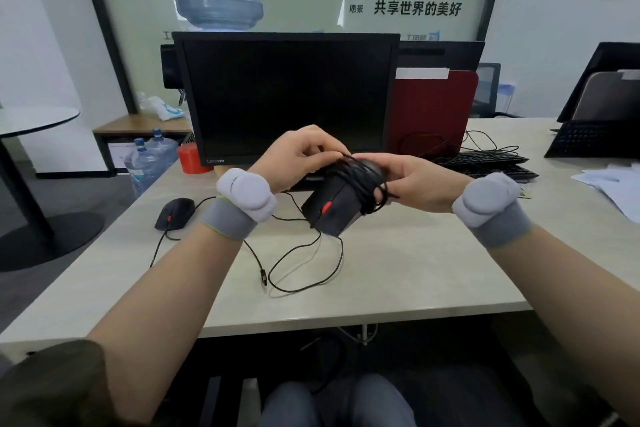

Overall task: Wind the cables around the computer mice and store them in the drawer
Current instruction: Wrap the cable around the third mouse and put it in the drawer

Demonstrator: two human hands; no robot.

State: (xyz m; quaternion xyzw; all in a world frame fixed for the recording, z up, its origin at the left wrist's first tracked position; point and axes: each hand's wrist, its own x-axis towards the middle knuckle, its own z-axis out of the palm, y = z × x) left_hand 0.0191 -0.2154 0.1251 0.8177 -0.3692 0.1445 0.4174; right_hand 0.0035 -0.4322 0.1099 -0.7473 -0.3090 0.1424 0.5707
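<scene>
A black mouse [334, 208] with a red scroll wheel is held above the desk, several turns of its black cable wound round its body. My right hand [419, 184] grips the mouse's far end. My left hand [301, 152] pinches the cable just above the mouse. The loose remainder of the cable [304, 267] loops down onto the desk. A second black mouse [174, 213] lies on the desk to the left, its cable unwound and ending in a USB plug [264, 277]. No drawer is in view.
A black Lenovo monitor [287, 97] stands right behind my hands. Two black keyboards [485, 163] and tangled cables lie at the right, with papers [613, 184] further right. A red cylinder [189, 158] sits left of the monitor. The desk's front edge [311, 321] runs below.
</scene>
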